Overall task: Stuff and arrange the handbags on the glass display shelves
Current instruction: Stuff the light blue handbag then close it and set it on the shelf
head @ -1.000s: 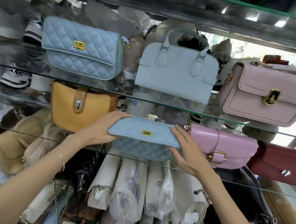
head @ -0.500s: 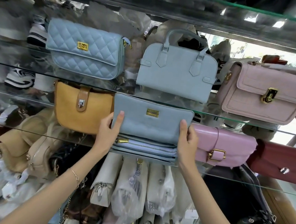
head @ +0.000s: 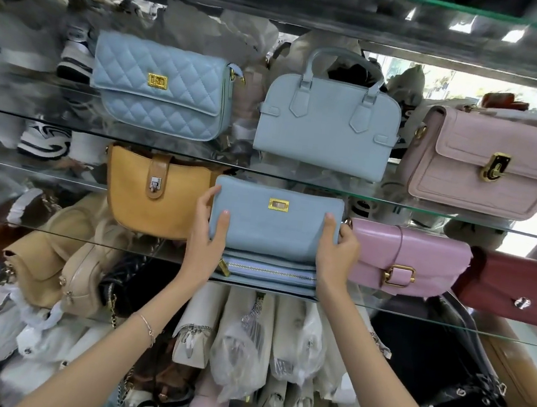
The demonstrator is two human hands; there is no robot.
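A light blue flap handbag (head: 274, 228) with a gold clasp stands on the middle glass shelf (head: 51, 234), between a mustard bag (head: 155, 195) and a pink buckle bag (head: 406, 259). My left hand (head: 206, 239) grips its left side, thumb on the front. My right hand (head: 335, 253) grips its right side. The bag's zipped underside shows through the glass below the flap.
On the upper glass shelf (head: 32, 117) sit a quilted blue bag (head: 159, 86), a blue top-handle bag (head: 327, 122) and a pale pink bag (head: 490, 164). A dark red bag (head: 518, 291) lies at the right of the middle shelf. Wrapped bags (head: 248, 347) and a black bag (head: 438, 359) crowd below.
The blue bag was tipped from lying forward to standing upright on the shelf. Both hands shifted from its top to its two sides, and have since slid slightly upward.
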